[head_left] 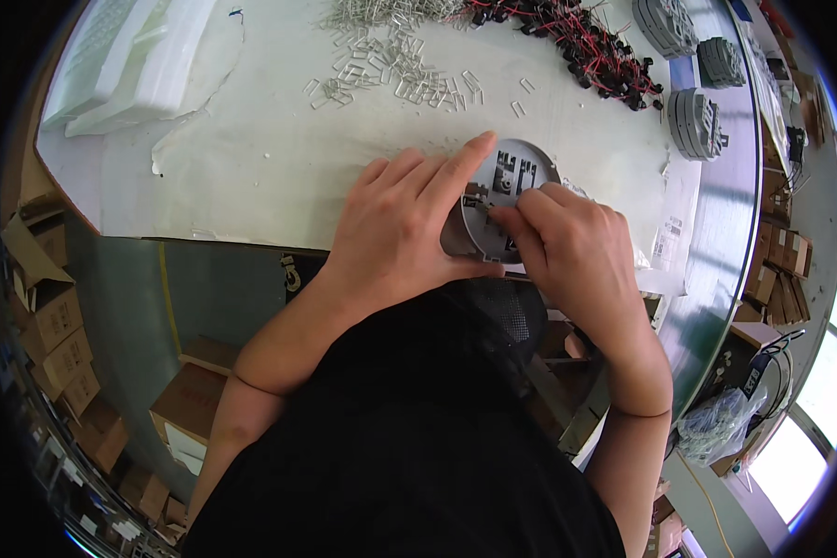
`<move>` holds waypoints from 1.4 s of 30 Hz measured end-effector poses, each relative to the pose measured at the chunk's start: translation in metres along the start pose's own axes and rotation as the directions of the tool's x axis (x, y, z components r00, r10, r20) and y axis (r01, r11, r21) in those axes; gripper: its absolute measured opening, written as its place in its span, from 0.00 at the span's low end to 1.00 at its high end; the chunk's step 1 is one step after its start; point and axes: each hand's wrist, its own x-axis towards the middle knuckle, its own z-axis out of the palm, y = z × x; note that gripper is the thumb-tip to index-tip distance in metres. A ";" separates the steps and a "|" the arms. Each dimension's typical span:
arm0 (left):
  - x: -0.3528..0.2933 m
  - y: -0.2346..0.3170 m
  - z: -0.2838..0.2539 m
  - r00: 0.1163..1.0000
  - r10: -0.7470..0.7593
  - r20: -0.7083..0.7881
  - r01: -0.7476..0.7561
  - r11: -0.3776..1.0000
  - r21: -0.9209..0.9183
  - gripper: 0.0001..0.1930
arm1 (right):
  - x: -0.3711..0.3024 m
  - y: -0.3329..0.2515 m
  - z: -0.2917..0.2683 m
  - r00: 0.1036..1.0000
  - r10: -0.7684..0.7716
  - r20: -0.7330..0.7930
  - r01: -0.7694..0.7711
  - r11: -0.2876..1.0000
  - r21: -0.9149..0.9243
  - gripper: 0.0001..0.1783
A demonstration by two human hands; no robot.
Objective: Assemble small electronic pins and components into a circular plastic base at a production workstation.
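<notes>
A round grey plastic housing (521,160) with dark slots and fittings inside rests at the table's near edge, tilted a little toward me. My left hand (400,214) grips it from the left side, thumb along the near rim and index finger stretched along the far side. My right hand (572,237) reaches over the housing's right part, thumb and fingers pinched together above its inside. Whatever lies between those fingertips is too small or too hidden to make out.
Beyond my hands lies a pile of bent metal wire pieces (391,65). Black parts with red wires (595,56) are heaped at the far right. Several stacked grey housings (696,126) stand on the right. White foam trays (139,65) sit far left; cardboard boxes (195,400) stand on the floor.
</notes>
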 end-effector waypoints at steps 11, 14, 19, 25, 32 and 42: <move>0.001 -0.002 0.002 1.000 0.019 0.001 -0.019 1.000 0.007 0.61 | 0.002 -0.005 0.000 0.996 -0.028 -0.080 0.023 0.998 -0.061 0.16; 0.001 -0.004 0.005 0.998 0.046 -0.046 -0.045 0.999 0.013 0.61 | 0.001 -0.010 -0.007 0.999 -0.034 -0.032 0.029 0.991 -0.132 0.16; 0.001 -0.007 0.007 0.996 0.065 -0.057 -0.064 0.998 0.015 0.61 | 0.005 -0.016 -0.011 0.998 -0.011 0.062 0.024 0.980 -0.199 0.16; 0.001 -0.004 0.004 0.998 0.051 -0.044 -0.051 0.999 0.014 0.60 | 0.003 -0.007 -0.011 0.997 -0.080 0.023 0.083 0.985 -0.152 0.12; -0.001 -0.008 0.007 0.997 0.061 -0.050 -0.061 0.998 0.005 0.60 | 0.004 -0.018 -0.009 1.000 -0.004 -0.018 0.002 0.994 -0.108 0.18; -0.001 -0.004 0.006 0.995 0.083 -0.060 -0.080 0.995 0.053 0.60 | 0.006 -0.007 -0.015 0.992 0.011 0.127 0.002 0.995 -0.096 0.18</move>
